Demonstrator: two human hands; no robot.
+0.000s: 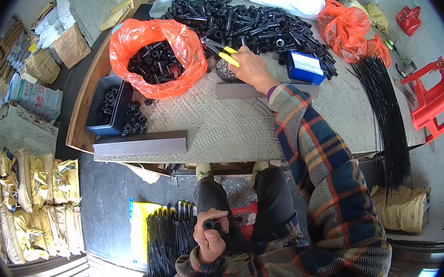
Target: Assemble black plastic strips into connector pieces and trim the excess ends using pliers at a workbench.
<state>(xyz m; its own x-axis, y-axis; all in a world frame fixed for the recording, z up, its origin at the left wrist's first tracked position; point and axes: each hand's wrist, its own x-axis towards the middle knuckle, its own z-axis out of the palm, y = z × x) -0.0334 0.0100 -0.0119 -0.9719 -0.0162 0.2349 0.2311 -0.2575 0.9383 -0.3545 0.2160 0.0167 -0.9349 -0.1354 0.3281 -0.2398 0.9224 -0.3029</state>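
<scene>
My left hand [208, 243] is low over my lap, its fingers wrapped round a short black tubular part [209, 224] whose round end faces up. Stretched out over the table, my right hand [252, 67] grips a pair of pliers [228, 59] with yellow handles and grey jaws. The jaws point left, beside an open orange-red plastic bag [122, 45] holding black tubular parts. Just below the pliers sits a small round container [222, 71] of tiny pieces, partly hidden by my hand. Behind them spreads a large heap of black tubular parts [258, 28].
A blue box [305, 67] stands right of my hand; a dark bin [98, 104] of black rings stands at left. Metal bars [142, 145] lie along the table's near edge. Long black strips [385, 116] overhang the right side. A red stool [436, 99] and stacked sacks [33, 182] flank the table.
</scene>
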